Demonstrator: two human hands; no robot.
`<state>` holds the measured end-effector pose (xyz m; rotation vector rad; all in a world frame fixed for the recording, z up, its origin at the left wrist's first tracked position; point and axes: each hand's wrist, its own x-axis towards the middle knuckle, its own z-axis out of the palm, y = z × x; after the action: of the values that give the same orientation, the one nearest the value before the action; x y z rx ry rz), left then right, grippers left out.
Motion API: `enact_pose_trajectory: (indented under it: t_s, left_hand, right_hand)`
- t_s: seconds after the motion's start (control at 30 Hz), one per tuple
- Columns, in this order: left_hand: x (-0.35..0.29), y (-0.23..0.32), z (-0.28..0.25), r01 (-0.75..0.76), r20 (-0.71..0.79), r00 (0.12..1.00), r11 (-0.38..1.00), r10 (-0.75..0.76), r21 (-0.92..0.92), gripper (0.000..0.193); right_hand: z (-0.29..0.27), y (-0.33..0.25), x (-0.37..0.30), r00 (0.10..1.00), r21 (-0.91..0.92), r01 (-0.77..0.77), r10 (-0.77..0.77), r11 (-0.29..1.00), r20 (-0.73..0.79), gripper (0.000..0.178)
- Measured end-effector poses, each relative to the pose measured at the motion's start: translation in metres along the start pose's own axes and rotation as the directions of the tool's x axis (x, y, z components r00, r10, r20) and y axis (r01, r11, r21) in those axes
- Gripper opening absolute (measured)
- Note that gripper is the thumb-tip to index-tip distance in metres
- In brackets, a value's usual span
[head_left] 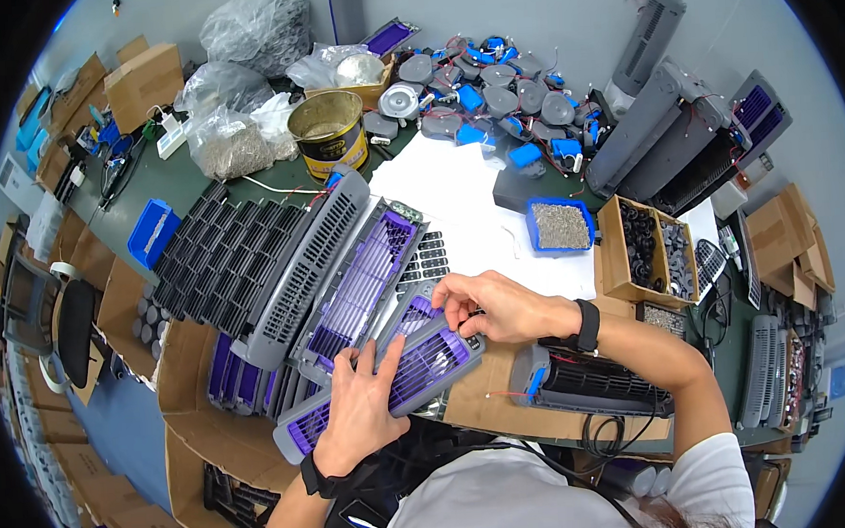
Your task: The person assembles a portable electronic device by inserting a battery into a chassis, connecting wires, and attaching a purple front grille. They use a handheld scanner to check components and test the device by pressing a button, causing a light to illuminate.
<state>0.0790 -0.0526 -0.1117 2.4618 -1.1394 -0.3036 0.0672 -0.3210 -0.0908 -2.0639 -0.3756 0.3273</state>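
Head view | left hand (363, 406), fingers spread, grips purple-slatted panel (428, 367) across its width | panel slants just beyond the person's torso (511, 498) | right hand (497, 308), fingertips bunched at panel's right end, cannot tell what they hold | farther: grey vented housing (306, 270), blue tray (562, 248) of small pieces (561, 226), yellow-black bucket (336, 160)

assembly workshop: green workbench (171, 174), heaped grey-and-blue components (500, 100), blue bin (564, 249) of small pieces (562, 226), cardboard cartons (193, 402) of parts (230, 381)

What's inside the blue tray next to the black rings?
The blue tray holds a heap of tiny silvery-grey pieces. Its bottom is covered, so I can't see underneath.
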Motion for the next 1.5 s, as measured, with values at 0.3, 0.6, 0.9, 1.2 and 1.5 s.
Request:
enact_pose_trajectory:
  t_s: [0.3, 0.6, 0.9, 1.2, 1.5]
  left_hand:
    - [0.001, -0.002, 0.001, -0.005, -0.02, 1.0, 1.0, 0.005, -0.013, 0.105]
    - [-0.004, -0.005, -0.008, -0.04, -0.092, 0.995, 0.996, 0.032, -0.084, 0.102]
    - [0.045, -0.018, -0.073, 0.054, -0.248, 0.964, 0.987, -0.09, -0.15, 0.101]
    - [0.111, -0.054, -0.022, 0.08, -0.228, 0.971, 0.996, -0.067, 0.047, 0.103]
    - [-0.017, 0.012, -0.067, 0.209, 0.021, 0.977, 0.976, -0.211, 0.067, 0.062]
  right_hand:
    - [-0.005, 0.017, -0.008, 0.939, 0.214, -0.335, 0.343, 0.918, -0.003, 0.043]
    - [-0.017, 0.022, -0.004, 0.956, 0.364, -0.291, 0.257, 0.885, 0.14, 0.068]
    - [-0.011, 0.048, -0.003, 0.992, -0.312, -0.114, 0.093, 0.943, -0.082, 0.052]
    - [0.003, 0.042, 0.009, 0.981, -0.292, -0.119, 0.067, 0.949, -0.181, 0.058]
    - [0.02, 0.041, 0.018, 0.98, -0.469, 0.024, -0.113, 0.883, -0.162, 0.045]
